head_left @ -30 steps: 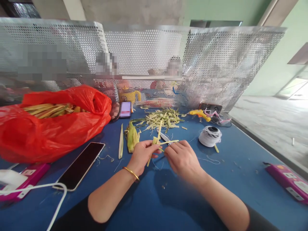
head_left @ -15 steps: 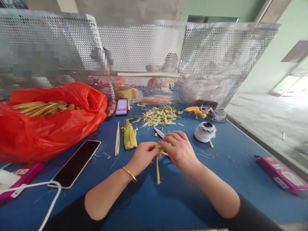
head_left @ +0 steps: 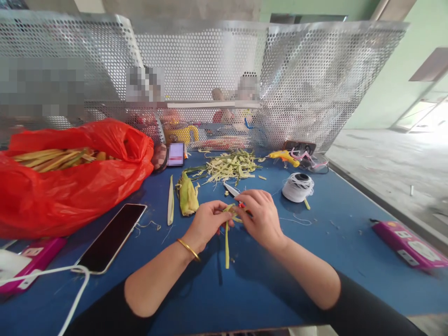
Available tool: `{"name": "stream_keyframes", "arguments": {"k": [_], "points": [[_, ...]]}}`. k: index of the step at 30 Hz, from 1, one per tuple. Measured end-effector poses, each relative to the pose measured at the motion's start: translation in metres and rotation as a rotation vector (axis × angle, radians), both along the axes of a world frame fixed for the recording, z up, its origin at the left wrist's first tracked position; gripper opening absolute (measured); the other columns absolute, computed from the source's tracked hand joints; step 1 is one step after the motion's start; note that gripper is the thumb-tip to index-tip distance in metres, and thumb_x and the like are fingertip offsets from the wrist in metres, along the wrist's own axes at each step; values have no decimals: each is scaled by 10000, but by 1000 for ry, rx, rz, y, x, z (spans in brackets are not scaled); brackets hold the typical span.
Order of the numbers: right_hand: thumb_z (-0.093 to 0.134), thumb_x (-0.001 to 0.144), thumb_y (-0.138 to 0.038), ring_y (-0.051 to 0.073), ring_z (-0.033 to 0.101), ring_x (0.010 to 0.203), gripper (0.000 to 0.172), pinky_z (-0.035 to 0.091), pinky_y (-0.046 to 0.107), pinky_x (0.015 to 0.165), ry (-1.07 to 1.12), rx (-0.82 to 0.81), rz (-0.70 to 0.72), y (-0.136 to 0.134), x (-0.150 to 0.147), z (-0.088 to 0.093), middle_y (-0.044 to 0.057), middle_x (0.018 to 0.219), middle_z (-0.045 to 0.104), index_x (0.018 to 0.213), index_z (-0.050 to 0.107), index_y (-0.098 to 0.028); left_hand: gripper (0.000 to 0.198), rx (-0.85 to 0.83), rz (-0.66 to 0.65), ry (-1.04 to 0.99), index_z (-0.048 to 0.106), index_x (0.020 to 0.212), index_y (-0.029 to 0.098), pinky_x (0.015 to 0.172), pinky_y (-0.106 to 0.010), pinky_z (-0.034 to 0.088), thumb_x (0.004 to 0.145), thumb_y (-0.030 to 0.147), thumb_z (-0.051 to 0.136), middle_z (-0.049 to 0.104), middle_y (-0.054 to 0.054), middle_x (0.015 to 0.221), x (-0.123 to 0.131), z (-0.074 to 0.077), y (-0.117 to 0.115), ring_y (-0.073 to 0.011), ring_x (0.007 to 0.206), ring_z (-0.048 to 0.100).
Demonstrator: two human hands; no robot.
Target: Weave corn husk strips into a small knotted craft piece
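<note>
Over the blue table [head_left: 245, 289] my left hand [head_left: 206, 221], with a gold bangle on its wrist, pinches the top of a thin yellow-green leaf strip [head_left: 227, 242] that hangs down toward me. My right hand [head_left: 261, 215] is closed on the same strip from the right, fingers meeting the left hand's. A small knife blade [head_left: 231, 190] pokes out just beyond my right hand; I cannot tell whether that hand holds it. Left of my hands lie a folded green leaf bundle [head_left: 188, 196] and a single pale strip [head_left: 171, 200].
A red plastic bag [head_left: 70, 186] full of strips fills the left. A dark phone [head_left: 112, 238], white cable [head_left: 75, 298] and pink boxes [head_left: 408, 245] lie around. Leaf trimmings [head_left: 231, 167], a yellow glue gun [head_left: 285, 157] and a white thread spool [head_left: 297, 186] sit before a perforated metal screen [head_left: 315, 84], people behind it.
The strip stood up between my hands a second ago; now it hangs down toward me. My hands have closed together on its upper end. The view has shifted slightly.
</note>
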State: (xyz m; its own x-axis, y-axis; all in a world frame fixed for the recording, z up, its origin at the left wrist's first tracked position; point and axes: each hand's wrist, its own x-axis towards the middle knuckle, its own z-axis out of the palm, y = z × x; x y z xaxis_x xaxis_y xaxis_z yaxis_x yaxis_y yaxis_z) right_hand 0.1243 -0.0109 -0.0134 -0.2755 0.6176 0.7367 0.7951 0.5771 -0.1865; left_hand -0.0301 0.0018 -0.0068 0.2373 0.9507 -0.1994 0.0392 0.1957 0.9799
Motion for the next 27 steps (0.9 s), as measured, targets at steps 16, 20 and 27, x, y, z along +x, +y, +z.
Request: {"name": "stream_keyframes", "arguments": {"k": [16, 20, 27], "points": [[547, 856, -380, 157, 634, 717, 261, 485, 268, 638, 470, -955, 497, 2, 14, 20, 49, 829, 694, 942, 690, -180, 159, -22, 238, -161, 609, 664, 151, 352, -168, 297, 587, 266, 688, 626, 4, 524, -6, -6, 13, -76, 430, 489], [645, 785, -414, 146, 592, 732, 236, 466, 269, 686, 635, -772, 468, 3, 9, 18, 34, 793, 651, 851, 714, -198, 172, -3, 201, -130, 609, 679, 153, 352, -167, 309, 600, 280, 693, 631, 0, 519, -3, -6, 10, -92, 458, 515], [497, 855, -415, 132, 489, 662, 385, 392, 269, 663, 522, -699, 258, 4, 6, 16, 7, 643, 500, 568, 599, -181, 130, 37, 203, -53, 625, 705, 154, 366, -163, 330, 634, 246, 681, 661, -8, 548, 0, -2, 7, -93, 465, 515]]}}
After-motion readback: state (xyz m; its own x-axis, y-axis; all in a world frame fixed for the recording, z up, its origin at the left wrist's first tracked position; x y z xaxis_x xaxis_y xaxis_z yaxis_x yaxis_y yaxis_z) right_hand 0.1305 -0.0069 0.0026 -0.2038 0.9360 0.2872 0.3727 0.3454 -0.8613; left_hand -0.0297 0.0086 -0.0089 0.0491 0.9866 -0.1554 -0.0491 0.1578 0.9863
